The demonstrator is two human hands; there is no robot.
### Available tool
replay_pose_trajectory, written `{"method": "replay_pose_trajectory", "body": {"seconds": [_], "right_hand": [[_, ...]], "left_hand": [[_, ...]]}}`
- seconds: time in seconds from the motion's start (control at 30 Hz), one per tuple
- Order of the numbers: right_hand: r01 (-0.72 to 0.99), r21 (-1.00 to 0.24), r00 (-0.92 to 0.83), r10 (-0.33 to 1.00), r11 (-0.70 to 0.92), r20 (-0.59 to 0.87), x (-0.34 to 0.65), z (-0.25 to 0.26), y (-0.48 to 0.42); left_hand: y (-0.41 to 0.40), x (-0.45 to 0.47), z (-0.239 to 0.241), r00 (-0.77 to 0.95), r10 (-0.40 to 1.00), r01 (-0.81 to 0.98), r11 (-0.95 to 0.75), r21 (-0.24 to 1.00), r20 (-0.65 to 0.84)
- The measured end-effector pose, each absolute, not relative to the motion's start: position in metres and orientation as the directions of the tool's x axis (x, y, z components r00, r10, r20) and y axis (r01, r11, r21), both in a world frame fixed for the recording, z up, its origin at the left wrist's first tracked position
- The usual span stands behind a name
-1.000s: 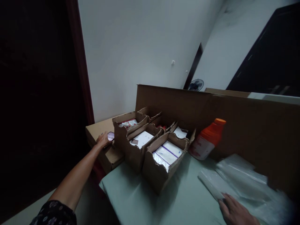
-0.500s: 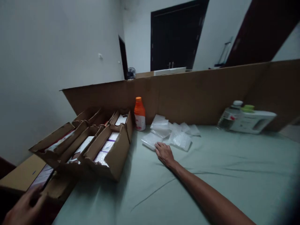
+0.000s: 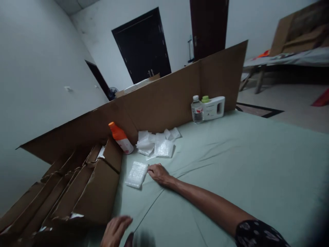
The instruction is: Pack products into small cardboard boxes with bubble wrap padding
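Observation:
My right hand (image 3: 159, 173) reaches across the pale green cloth, its fingers closed at the right edge of a flat bubble wrap bag (image 3: 137, 174). Beyond it lies a loose pile of clear bubble wrap bags (image 3: 163, 148). My left hand (image 3: 116, 230) is at the bottom edge, slightly blurred, fingers stretched and nothing visible between them. Part of that hand is cut off by the frame. To its left stand several open cardboard boxes (image 3: 99, 192), whose contents are mostly hidden from this angle.
An orange bottle (image 3: 120, 138) stands beside the boxes. A clear plastic bottle (image 3: 197, 110) and a white jug with a green cap (image 3: 214, 108) stand against a long cardboard panel (image 3: 164, 99) along the back edge. A cloth-covered table (image 3: 290, 60) is farther right.
The view has swung right. My right hand has drawn one bubble wrap bag nearer, away from the pile. My left hand has come from beside the boxes onto the front of the cloth.

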State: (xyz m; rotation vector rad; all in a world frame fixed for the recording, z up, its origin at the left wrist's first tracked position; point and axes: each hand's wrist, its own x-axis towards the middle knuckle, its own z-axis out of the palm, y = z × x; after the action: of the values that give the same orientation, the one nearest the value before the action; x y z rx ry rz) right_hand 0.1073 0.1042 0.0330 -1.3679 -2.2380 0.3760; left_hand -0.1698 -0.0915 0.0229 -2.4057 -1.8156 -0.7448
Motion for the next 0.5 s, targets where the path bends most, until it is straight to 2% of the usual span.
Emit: {"method": "replay_pose_trajectory", "body": {"seconds": [0.1,0.17,0.3,0.5], "right_hand": [[0.772,-0.484,-0.308,0.909,0.412,0.282,0.149,0.028,0.101],[0.793,-0.473,-0.268,0.917,0.383,0.294,0.176,0.024,0.103],[0.807,-0.429,-0.286,0.903,0.407,0.319,0.203,0.014,0.109],[0.792,-0.407,-0.319,0.877,0.454,0.359,0.203,0.007,0.108]], "left_hand": [[-0.035,-0.133,0.037,0.172,0.928,0.922,-0.270,0.278,0.331],[0.002,-0.114,0.042,0.104,0.960,0.947,-0.176,0.269,0.262],[0.058,-0.087,0.037,-0.013,0.989,0.972,-0.022,0.233,0.149],[0.093,-0.080,0.036,-0.108,0.986,0.965,0.073,0.251,0.129]]}}
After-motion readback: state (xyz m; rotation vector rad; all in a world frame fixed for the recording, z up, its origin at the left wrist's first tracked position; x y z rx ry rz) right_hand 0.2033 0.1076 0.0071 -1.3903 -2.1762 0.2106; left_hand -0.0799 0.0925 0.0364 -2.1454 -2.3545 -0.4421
